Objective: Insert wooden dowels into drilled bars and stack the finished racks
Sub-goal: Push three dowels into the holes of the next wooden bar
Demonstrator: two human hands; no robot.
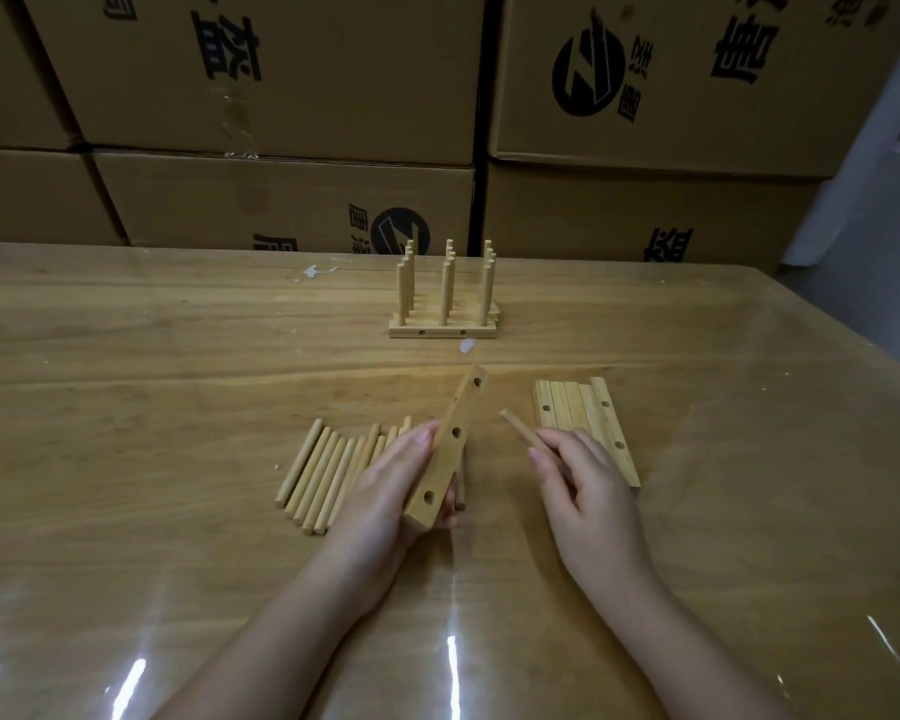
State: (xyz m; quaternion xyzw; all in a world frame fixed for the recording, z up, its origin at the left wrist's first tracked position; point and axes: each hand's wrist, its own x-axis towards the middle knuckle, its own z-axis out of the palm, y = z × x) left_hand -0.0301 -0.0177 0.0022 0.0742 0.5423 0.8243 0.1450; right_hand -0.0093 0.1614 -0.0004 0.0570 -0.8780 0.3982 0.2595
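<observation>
Wooden bar (450, 449) is held up off the counter (178, 356). It is tilted, far end pointing away and slightly right, and the face with three holes is turned toward the right hand (583, 491).

Head view:
- Left hand (385, 491) grips the bar round its near half. Thumb lies along the left edge and the fingers (450, 511) curl under, tips showing on the right side near the lowest hole.
- Right hand pinches one dowel (520, 431) between thumb and forefinger, other fingers curled behind. Free end points up-left toward the bar's middle hole. There is a gap between them, no contact.
- Loose dowels (328, 470) lie flat on the counter, side by side in a slanted row, left of the left hand and partly hidden behind it. Exact count unclear.
- Spare bars (583, 418) lie flat and packed edge to edge just right of the right hand, which covers their near left corner. Holes show on two of them.
- Racks (445, 304) stand farther back, centre, one behind another, each with three upright dowels. Front bar shows two side holes. Can't tell how many racks.
- White flecks (315, 272) mark the counter back left, with one more just in front of the racks.
- Counter has a glossy clear film, with glare streaks near the forearms.
- Boxes (281, 96), brown cardboard with black print and a round logo, are stacked along the far edge.
</observation>
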